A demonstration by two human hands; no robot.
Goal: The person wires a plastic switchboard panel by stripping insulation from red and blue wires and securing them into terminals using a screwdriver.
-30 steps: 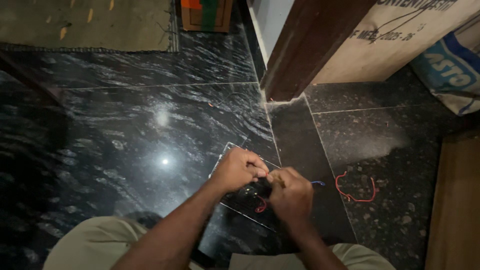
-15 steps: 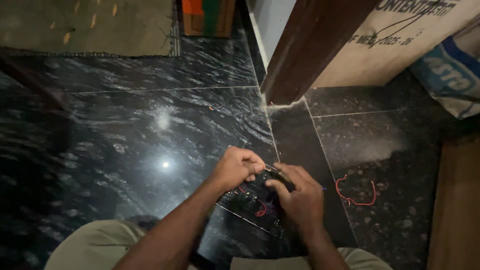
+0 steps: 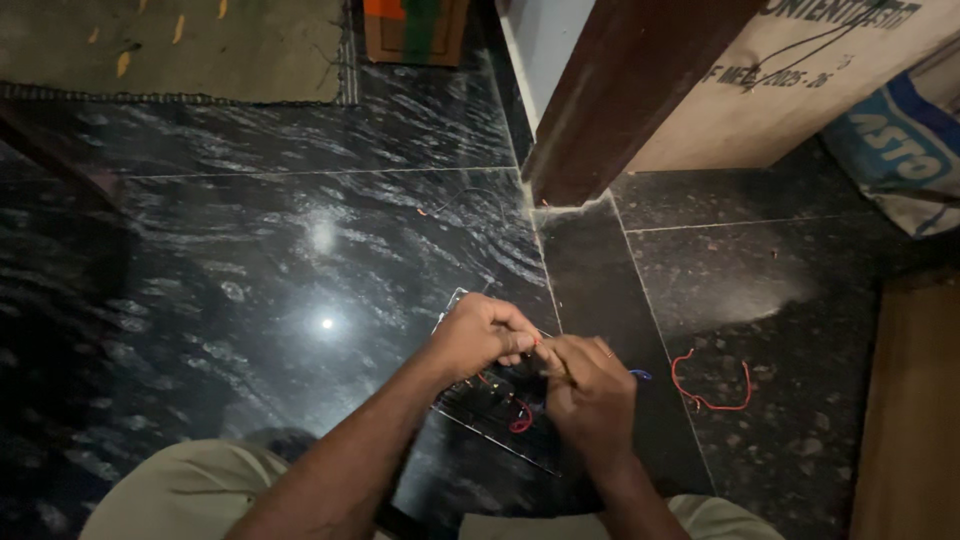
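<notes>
A flat dark panel (image 3: 478,425) with small black parts and red wires lies on the black marble floor between my knees. My left hand (image 3: 478,335) is closed over its upper edge, fingers pinching something small with a red tip. My right hand (image 3: 590,392) is closed beside it, fingertips meeting the left hand's, with a blue tip (image 3: 640,375) of a thin tool or wire sticking out to the right. What exactly sits between the fingers is hidden.
A loose red wire (image 3: 708,385) lies curled on the floor to the right. A dark wooden post (image 3: 620,100) rises behind, with a cardboard box (image 3: 800,80) and a white-blue sack (image 3: 900,150) at the right. A mat (image 3: 170,45) lies far left.
Both hands shifted slightly on the panel; my right hand moved up from gripping the panel's black part to meet the left hand's fingertips.
</notes>
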